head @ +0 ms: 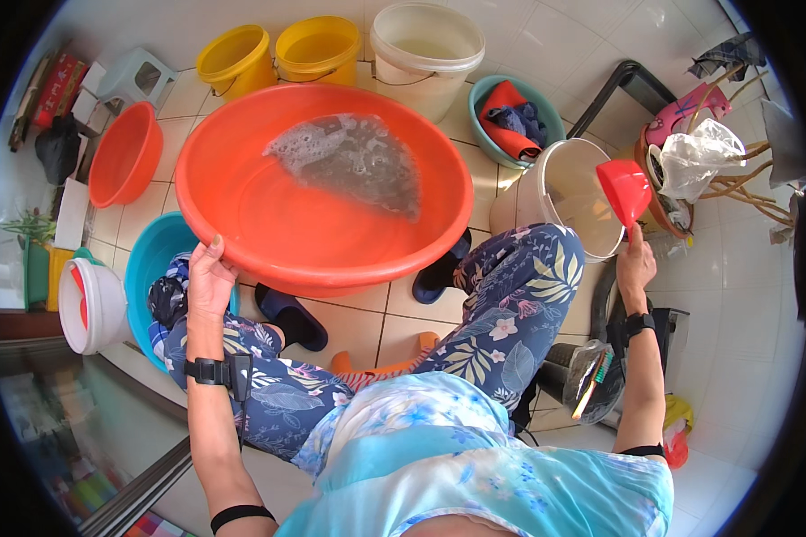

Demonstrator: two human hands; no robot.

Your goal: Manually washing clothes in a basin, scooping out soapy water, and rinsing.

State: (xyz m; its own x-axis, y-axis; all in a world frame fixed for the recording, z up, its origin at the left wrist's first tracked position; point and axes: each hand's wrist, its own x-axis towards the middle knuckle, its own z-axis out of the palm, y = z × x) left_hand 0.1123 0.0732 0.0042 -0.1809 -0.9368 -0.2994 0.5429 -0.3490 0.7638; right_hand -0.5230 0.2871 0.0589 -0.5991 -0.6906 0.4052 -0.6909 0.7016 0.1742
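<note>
A large orange plastic basin (262,228) stands tilted before me, its near rim raised, with sudsy grey water (369,161) pooled toward its far right side. My left hand (213,275) grips the near left rim, thumb on top. At the right, my right hand (635,265) is closed around the handle of a red plastic scoop (623,188). The scoop is over the right rim of a whitish bucket (581,194); whether it holds water cannot be told. Left of my left hand, a blue basin (138,268) holds dark and checked cloth.
Two yellow buckets (234,60) and a white bucket (426,57) line the wall. A teal basin (481,127) holds red and blue cloth. Potted branches with plastic bags (702,158) stand right. A smaller orange basin (124,158) and a white pail (104,305) are left.
</note>
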